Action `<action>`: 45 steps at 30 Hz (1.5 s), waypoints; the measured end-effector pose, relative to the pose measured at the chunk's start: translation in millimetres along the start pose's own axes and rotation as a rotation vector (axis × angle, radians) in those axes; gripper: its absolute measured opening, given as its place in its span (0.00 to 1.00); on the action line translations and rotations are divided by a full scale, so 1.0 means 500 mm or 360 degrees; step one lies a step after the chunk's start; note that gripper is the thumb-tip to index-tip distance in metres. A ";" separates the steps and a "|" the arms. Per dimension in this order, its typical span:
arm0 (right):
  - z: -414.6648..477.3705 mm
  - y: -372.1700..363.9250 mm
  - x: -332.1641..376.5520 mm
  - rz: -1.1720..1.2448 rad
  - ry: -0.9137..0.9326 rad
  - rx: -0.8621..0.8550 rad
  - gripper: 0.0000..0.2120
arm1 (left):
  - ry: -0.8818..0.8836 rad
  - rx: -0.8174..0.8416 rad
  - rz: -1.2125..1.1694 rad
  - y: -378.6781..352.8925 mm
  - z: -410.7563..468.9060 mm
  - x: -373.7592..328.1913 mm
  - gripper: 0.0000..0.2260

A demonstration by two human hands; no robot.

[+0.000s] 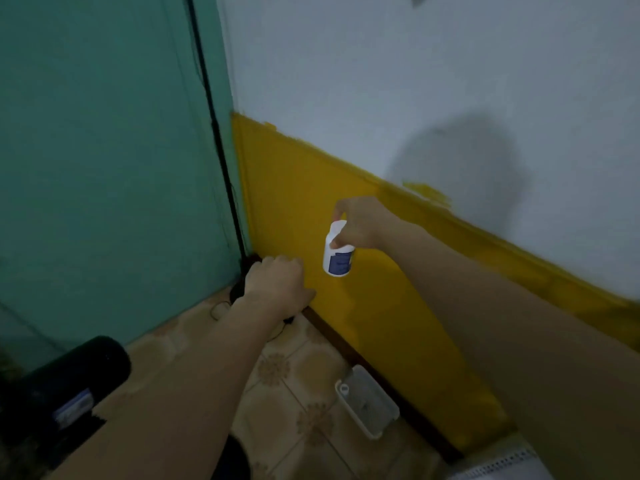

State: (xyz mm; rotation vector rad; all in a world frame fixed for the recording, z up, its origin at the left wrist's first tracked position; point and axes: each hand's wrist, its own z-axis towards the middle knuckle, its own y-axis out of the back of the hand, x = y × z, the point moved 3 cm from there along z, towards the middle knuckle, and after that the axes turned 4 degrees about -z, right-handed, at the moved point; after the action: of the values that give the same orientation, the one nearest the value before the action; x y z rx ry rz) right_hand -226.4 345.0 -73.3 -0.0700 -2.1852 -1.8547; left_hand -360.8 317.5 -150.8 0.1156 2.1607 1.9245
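My right hand grips the top of a small white spray bottle with a blue label and holds it in front of the yellow lower part of the wall. My left hand is low in the corner, fingers curled round something dark that is mostly hidden under it. The bottle hangs a little to the right of my left hand and above it.
A teal wall meets the white-and-yellow wall at a black cable. A white plastic tray lies on the patterned tile floor by the dark skirting. A black cylinder lies at lower left.
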 end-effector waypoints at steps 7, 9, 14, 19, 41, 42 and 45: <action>0.121 -0.135 -0.217 0.0059 -0.0425 0.0071 0.12 | -0.0326 0.0172 0.0007 -0.202 0.209 -0.063 0.18; 0.145 -0.195 -0.282 0.0097 -0.0531 0.0097 0.18 | -0.0412 0.0238 0.0026 -0.270 0.250 -0.089 0.18; 0.188 -0.396 -0.415 0.0174 -0.0726 0.0268 0.18 | -0.0560 0.0439 0.0000 -0.472 0.321 -0.134 0.20; 0.235 -0.658 -0.521 0.0201 -0.0734 0.0386 0.16 | -0.0539 0.0625 0.0029 -0.700 0.366 -0.144 0.21; 0.422 -1.794 -0.757 0.0095 -0.0686 0.0463 0.22 | -0.0498 0.0940 0.0248 -1.671 0.491 0.037 0.22; 0.419 -1.808 -0.757 0.0093 -0.0695 0.0426 0.22 | -0.0502 0.0920 0.0238 -1.682 0.492 0.041 0.21; 0.408 -1.823 -0.752 0.0135 -0.0682 0.0353 0.21 | -0.0540 0.0883 0.0226 -1.698 0.489 0.047 0.21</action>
State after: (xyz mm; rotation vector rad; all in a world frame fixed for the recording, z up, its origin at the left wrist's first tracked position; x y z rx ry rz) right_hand -93.7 434.3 -1067.5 -0.5518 -2.6065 -1.6562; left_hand -239.1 451.7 -1015.9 0.6553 2.4167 1.1958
